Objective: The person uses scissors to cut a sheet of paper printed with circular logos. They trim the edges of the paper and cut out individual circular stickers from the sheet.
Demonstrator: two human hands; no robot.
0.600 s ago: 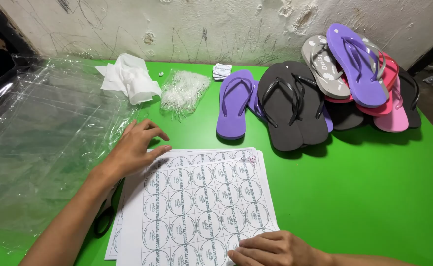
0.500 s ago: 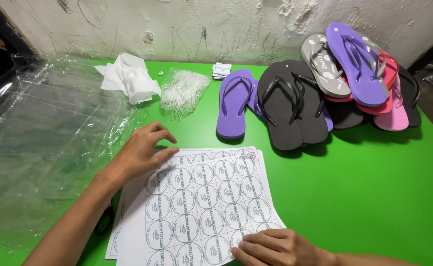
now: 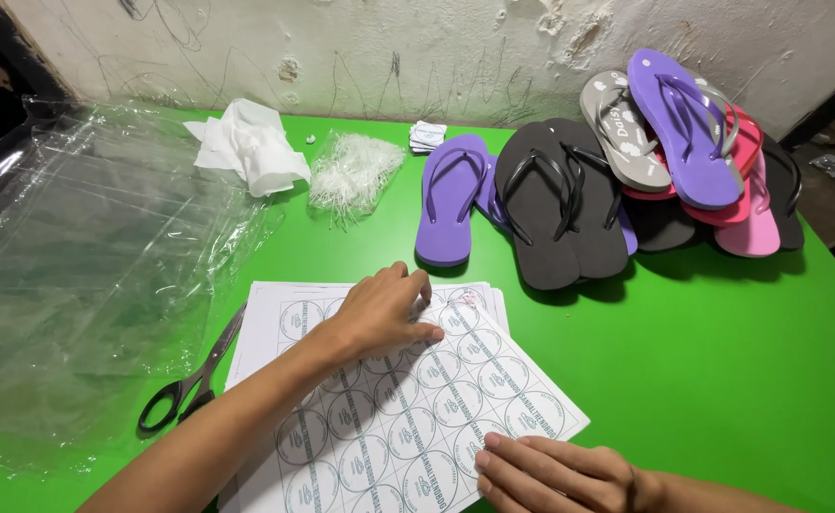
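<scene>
Your left hand [image 3: 384, 313] lies palm-down on the top sticker sheet [image 3: 417, 399], fingers loosely curled and spread, gripping nothing; its weight pins the sheet near the far edge, at about 11 o'clock from the sheet's middle. Your right hand [image 3: 555, 472] rests at 5 o'clock on the near edge of the same sheet, fingertips flat on the paper and likewise closed on nothing, so the sheet is braced at two opposite points and cannot slide. The sheet, printed with rows of round labels, sits askew on a small stack of like sheets [image 3: 265, 328] at the near centre of the green table [image 3: 721, 361]. Just beside the stack, at 9 o'clock, black-handled scissors [image 3: 194, 372] lie shut, handles toward you, within easy reach of the left hand. Clear plastic bags [image 3: 85, 275] are heaped farther out at 9 o'clock. Toward 12 o'clock lie a crumpled white cloth [image 3: 251, 144] and a tuft of thin clear plastic ties [image 3: 351, 176]. At 1 to 2 o'clock, well apart from the hands, flip-flops [image 3: 617, 171] in purple, black, grey and pink are piled against the wall [image 3: 417, 47].
</scene>
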